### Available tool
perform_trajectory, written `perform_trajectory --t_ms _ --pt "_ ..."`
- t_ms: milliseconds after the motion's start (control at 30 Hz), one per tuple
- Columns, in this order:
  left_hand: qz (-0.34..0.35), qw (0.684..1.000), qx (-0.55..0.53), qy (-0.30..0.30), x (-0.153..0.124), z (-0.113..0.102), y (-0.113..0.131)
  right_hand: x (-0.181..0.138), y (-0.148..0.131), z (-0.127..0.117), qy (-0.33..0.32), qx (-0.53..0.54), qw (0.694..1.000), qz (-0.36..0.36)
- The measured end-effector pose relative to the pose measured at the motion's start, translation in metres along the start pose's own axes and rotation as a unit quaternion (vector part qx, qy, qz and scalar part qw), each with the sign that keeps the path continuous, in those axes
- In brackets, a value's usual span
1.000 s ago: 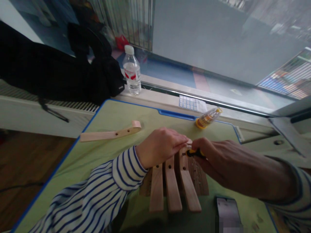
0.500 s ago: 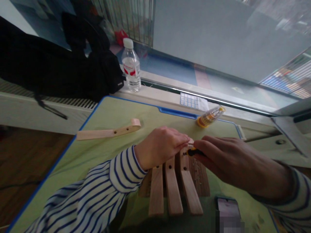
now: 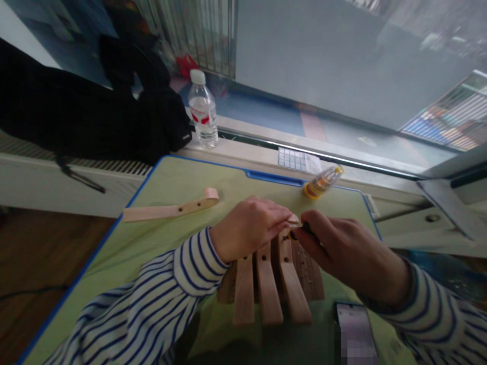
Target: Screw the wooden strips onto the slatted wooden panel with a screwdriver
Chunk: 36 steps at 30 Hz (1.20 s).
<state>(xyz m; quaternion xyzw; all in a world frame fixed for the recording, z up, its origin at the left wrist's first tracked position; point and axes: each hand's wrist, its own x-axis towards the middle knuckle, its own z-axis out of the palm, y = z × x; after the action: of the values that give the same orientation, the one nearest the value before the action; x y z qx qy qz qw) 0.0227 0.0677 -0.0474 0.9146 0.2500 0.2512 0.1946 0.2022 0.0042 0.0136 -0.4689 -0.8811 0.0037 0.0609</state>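
Observation:
Three pale wooden strips [image 3: 269, 296] with bent shapes and dark holes lie side by side on a brown wooden board [image 3: 304, 274] with small holes. My left hand [image 3: 253, 225] presses over their far ends, fingers together, hiding those ends. My right hand [image 3: 338, 243] is closed around a small black-and-yellow screwdriver [image 3: 306, 229], most of it hidden in the fingers. The tool's front end is beside the rightmost strip, close to my left fingertips; whether it touches a screw I cannot tell. A similar strip with a curled end [image 3: 171, 209] lies apart on the left.
The green table [image 3: 182, 175] has a blue edge. A clear bottle with a yellow base [image 3: 321, 182] stands near its far side. A phone [image 3: 355, 324] lies at the near right. On the sill are a water bottle [image 3: 203, 111] and a black bag [image 3: 152, 111].
My right hand has turned and shifted slightly left around the screwdriver, its wrist lower in view. My left hand stays on the strips. The whole view has shifted a little.

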Motion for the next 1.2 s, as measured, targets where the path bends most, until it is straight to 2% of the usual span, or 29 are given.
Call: perform_trajectory --t_ms 133,267,333,500,700,900,1200 --pt "0.019 1.0 0.007 0.022 -0.001 -0.011 0.008 0.0 0.002 -0.001 -0.016 -0.019 0.999 0.021" --pt "0.023 1.0 -0.012 -0.009 -0.002 -0.017 0.018 0.001 0.001 -0.003 -0.031 -0.039 0.998 0.037" --pt "0.01 1.0 -0.019 -0.01 -0.002 -0.014 0.022 0.002 0.0 -0.005 -0.038 -0.047 0.997 0.037" --pt "-0.041 0.999 0.008 0.036 0.0 0.001 0.023 0.004 -0.001 -0.009 -0.046 -0.052 0.997 0.033" --pt "-0.039 0.998 0.016 0.056 0.0 0.003 0.022 0.002 0.007 -0.024 -0.049 -0.072 0.996 -0.014" --pt "-0.045 0.996 0.026 0.072 -0.001 0.001 0.026 0.001 0.013 -0.028 -0.098 -0.051 0.991 -0.074" --pt "-0.064 0.995 0.038 0.065 -0.001 0.003 0.029 -0.002 0.01 -0.016 -0.064 -0.043 0.995 -0.068"
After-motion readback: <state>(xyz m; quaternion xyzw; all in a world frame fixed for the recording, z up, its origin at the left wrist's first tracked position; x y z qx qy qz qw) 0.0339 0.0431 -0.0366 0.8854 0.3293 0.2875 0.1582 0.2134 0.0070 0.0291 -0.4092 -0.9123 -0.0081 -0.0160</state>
